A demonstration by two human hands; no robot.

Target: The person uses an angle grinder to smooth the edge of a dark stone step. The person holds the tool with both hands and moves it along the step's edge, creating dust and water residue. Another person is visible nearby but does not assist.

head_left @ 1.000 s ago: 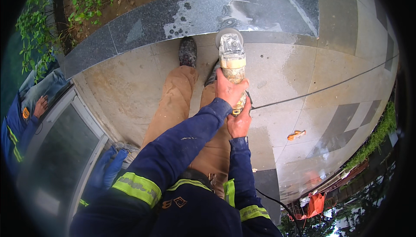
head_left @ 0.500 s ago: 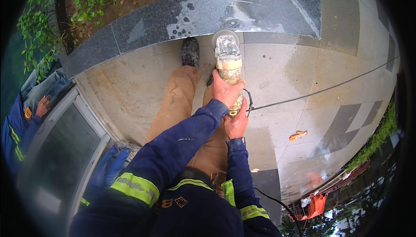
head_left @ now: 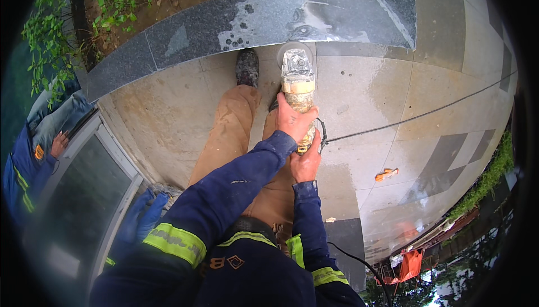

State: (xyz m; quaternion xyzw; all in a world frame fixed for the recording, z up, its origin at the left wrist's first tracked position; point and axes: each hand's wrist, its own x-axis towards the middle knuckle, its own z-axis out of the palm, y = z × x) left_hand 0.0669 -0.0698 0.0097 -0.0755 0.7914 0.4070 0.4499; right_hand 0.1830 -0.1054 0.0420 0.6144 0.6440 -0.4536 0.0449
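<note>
A dust-caked angle grinder (head_left: 298,71) points away from me, with its grey disc (head_left: 285,53) at the near edge of a dark grey stone slab (head_left: 185,40). I cannot tell whether the disc touches the stone. My left hand (head_left: 296,119) is wrapped round the grinder's body. Closer to me, my right hand (head_left: 306,160) grips its rear end, beside a looped black cord (head_left: 321,134). Whitish wet slurry (head_left: 309,18) lies on the slab above the disc.
The cord (head_left: 404,120) runs right across the tiled floor (head_left: 359,94). An orange-and-white scrap (head_left: 386,175) lies there. At left stand a glass-paned frame (head_left: 84,195) and another person's sleeved arm (head_left: 42,166). Leafy branches (head_left: 109,4) hang at upper left. My boot (head_left: 247,68) is close to the slab.
The grinder and both my hands have shifted very slightly toward me and to the right, the disc now overlapping the slab edge a little less. The other person's hand has moved slightly.
</note>
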